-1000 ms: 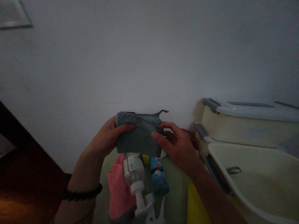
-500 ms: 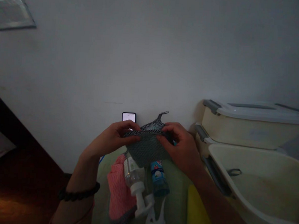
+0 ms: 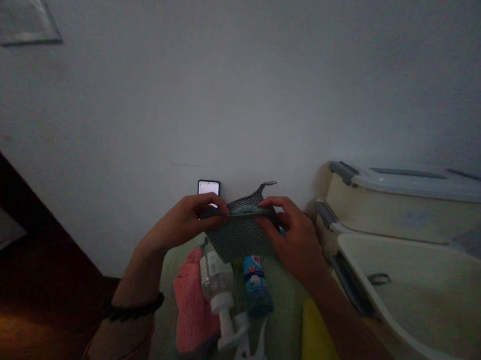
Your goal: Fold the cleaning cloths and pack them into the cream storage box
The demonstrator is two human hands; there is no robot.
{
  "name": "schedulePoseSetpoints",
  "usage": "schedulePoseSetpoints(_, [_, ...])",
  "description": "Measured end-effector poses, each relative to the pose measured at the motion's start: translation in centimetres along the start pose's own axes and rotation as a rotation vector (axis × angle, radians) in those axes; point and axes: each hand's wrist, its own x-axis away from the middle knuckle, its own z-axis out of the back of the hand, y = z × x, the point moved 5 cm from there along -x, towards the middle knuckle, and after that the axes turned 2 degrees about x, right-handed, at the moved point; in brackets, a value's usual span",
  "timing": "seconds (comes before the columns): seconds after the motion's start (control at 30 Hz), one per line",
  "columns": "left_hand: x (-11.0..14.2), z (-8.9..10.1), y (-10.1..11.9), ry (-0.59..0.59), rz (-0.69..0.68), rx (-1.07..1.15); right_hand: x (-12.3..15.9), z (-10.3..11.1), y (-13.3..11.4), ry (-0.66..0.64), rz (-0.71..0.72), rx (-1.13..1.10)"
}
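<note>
Both my hands hold a grey-green mesh cloth (image 3: pixel 239 236) up in front of me, folded over along its top edge, with a small loop sticking up at the upper right. My left hand (image 3: pixel 185 220) pinches the left end of that edge. My right hand (image 3: pixel 292 234) pinches the right end. Under the cloth, on a pale green surface (image 3: pixel 284 316), lie a clear pump bottle (image 3: pixel 216 286), a blue bottle (image 3: pixel 254 288) and a pink cloth (image 3: pixel 191 306). A white spray head (image 3: pixel 249 352) lies near the front.
A phone (image 3: pixel 208 187) with a lit screen leans against the white wall behind my hands. Cream lidded storage boxes (image 3: pixel 404 202) stand at the right, with an open cream tub (image 3: pixel 416 286) in front. A yellow item (image 3: pixel 318 345) lies by my right forearm. Dark wooden floor at the left.
The cloth, held flat facing me a second ago, has been folded over and lowered, so the phone behind it now shows. Both hands moved to pinch its top edge.
</note>
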Motion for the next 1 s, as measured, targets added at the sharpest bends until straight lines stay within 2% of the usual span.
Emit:
schedulePoseSetpoints(0.27, [-0.2, 0.2, 0.0, 0.032, -0.029, -0.028, 0.1, -0.1, 0.2, 0.018, -0.043, 0.009])
schedulePoseSetpoints(0.5, [0.0, 0.3, 0.2, 0.040, -0.030, -0.024, -0.1, -0.3, -0.2, 0.009, 0.177, -0.051])
schedulePoseSetpoints(0.73, [0.1, 0.0, -0.1, 0.002, -0.046, 0.062, 0.1, -0.1, -0.4, 0.014, 0.109, -0.029])
schedulePoseSetpoints(1.0, [0.0, -0.4, -0.2, -0.040, 0.034, 0.034, 0.1, 0.1, -1.4, 0.060, 0.226, 0.082])
